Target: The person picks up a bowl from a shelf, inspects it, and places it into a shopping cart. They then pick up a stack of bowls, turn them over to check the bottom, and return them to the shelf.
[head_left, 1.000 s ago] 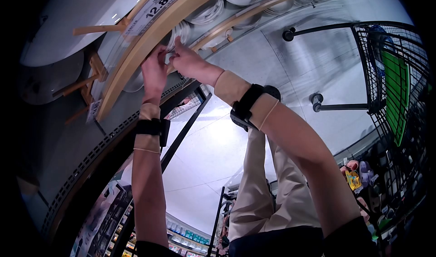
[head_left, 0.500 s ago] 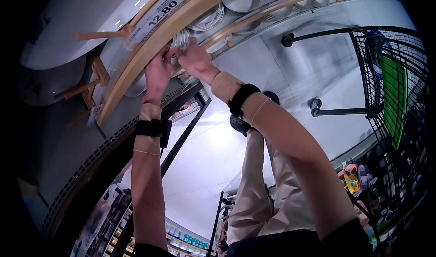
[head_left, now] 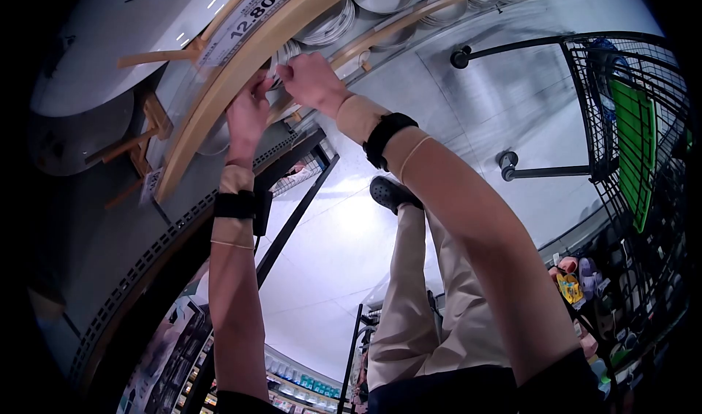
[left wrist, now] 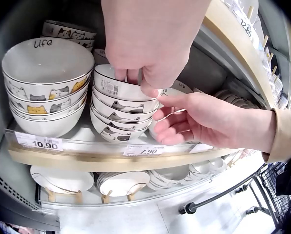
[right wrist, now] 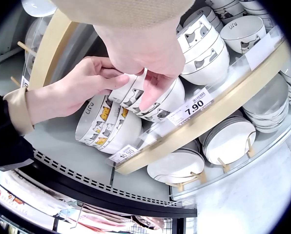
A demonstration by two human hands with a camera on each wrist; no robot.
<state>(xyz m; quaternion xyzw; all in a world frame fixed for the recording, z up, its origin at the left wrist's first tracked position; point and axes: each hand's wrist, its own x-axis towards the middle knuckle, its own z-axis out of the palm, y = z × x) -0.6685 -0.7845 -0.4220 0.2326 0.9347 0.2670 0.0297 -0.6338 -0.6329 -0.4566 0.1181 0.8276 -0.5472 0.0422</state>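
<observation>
Well, left fingers (left wrist: 120,73) inside top bowl (left wrist: 115,90)

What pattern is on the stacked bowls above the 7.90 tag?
The stacked bowls are white with grey-black cat figures; left wrist view shows it best.

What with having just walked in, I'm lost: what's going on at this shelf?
A person is at a shop shelf of cat-patterned bowls. Their left hand pinches the rim of the top bowl on the stack behind the 7.90 tag, fingers inside it. The right hand lies against the stack's side. The top bowl is not yet lifted off.
</observation>
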